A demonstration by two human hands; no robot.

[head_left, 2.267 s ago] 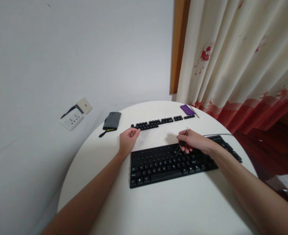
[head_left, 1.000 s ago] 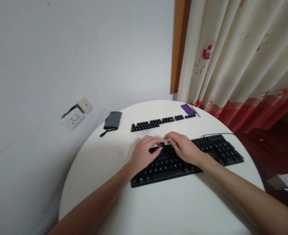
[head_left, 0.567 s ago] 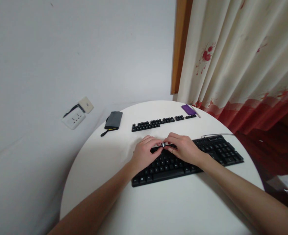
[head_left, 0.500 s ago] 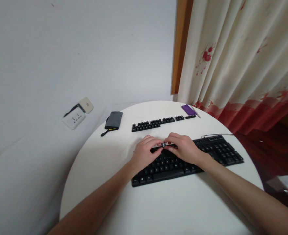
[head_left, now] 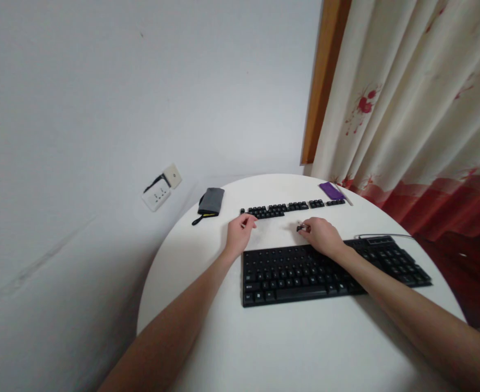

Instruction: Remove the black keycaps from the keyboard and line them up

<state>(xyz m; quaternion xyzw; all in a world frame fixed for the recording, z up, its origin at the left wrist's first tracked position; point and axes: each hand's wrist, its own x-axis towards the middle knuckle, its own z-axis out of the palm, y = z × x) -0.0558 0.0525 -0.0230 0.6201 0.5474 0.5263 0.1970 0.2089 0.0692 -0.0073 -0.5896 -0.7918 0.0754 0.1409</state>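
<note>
My left hand hovers off the upper left corner of the black keyboard, near the left end of the rows of loose keycaps. Its fingers are loosely curled and a little apart, with nothing visible in them. Over the table strip behind the keyboard, my right hand pinches a small black keycap. A thin shiny bit shows by the fingertips, too small to make out. The keyboard's top row is bare of caps at the left; my right hand and forearm hide part of its middle.
On the round white table, a grey pouch with a black loop lies back left. A purple cloth pouch and a thin light stick lie back right. Wall and curtain stand behind; a cable runs off the keyboard.
Both hands have come off the keyboard and parted, the left toward the loose keycaps. The right now holds the keycap behind the keyboard. The camera view has shifted left.
</note>
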